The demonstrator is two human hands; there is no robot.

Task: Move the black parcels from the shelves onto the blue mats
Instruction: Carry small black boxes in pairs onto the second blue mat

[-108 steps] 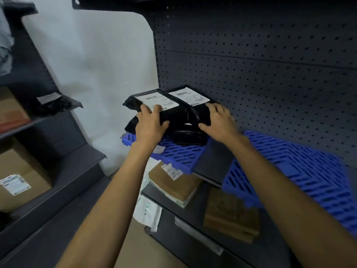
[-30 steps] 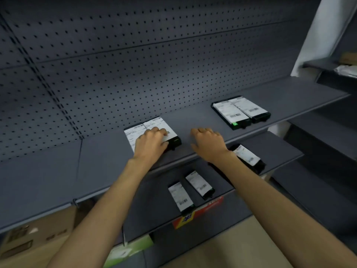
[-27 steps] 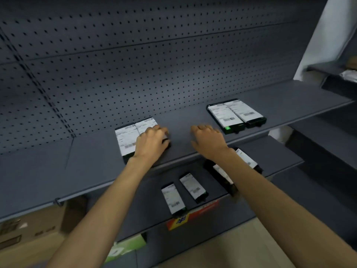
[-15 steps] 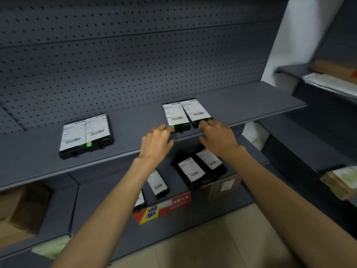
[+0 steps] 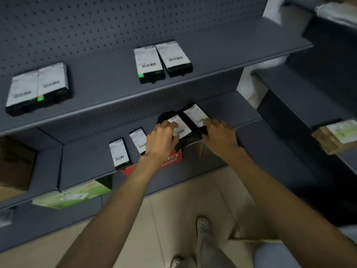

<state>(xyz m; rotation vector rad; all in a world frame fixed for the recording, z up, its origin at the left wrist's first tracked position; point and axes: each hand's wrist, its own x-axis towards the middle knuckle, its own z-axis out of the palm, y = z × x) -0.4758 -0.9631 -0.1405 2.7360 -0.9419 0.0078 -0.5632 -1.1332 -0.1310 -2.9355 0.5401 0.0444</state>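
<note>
Two soft black parcels with white labels lie side by side on the lower grey shelf: the left parcel and the right parcel. My left hand curls over the left parcel's near edge, fingers on its label. My right hand grips the near end of the right parcel. Both hands hide the parcels' front parts. No blue mat is in view.
Two pairs of labelled black boxes sit on the upper shelf. Two small black boxes lie left of my hands. A red carton and a green box sit lower down. Wrapped parcels rest on the right-hand shelving.
My view swung from the blue mats to these shelves. My hands dropped from the upper shelf's front edge to the lower shelf and closed on the two soft black parcels.
</note>
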